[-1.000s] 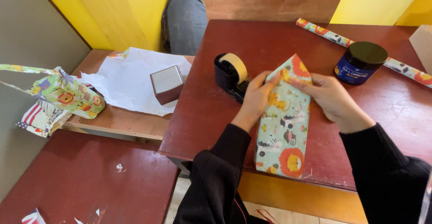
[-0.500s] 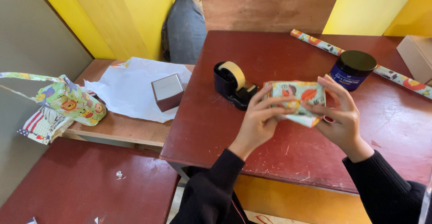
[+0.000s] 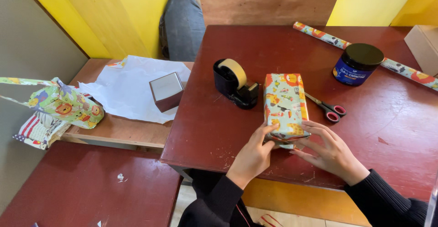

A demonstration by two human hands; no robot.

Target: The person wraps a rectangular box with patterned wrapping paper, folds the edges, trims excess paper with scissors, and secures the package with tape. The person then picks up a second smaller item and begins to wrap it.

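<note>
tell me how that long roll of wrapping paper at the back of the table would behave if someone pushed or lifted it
The roll of wrapping paper is a thin round tube lying flat on the table, so a sideways push would probably make it roll. It looks light for its length, and, being so slim, might sag or crease if lifted by one end.

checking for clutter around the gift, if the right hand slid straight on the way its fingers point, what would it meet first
The right hand points up-left, and its fingers already rest on the near end of the wrapped box, so it meets the box first. The tape dispenser seems to lie further along that line.

wrapped box point(image 3: 284, 104) on table point(image 3: 401, 113), tape dispenser point(image 3: 235, 83) left, scissors point(image 3: 327, 108) right
</note>
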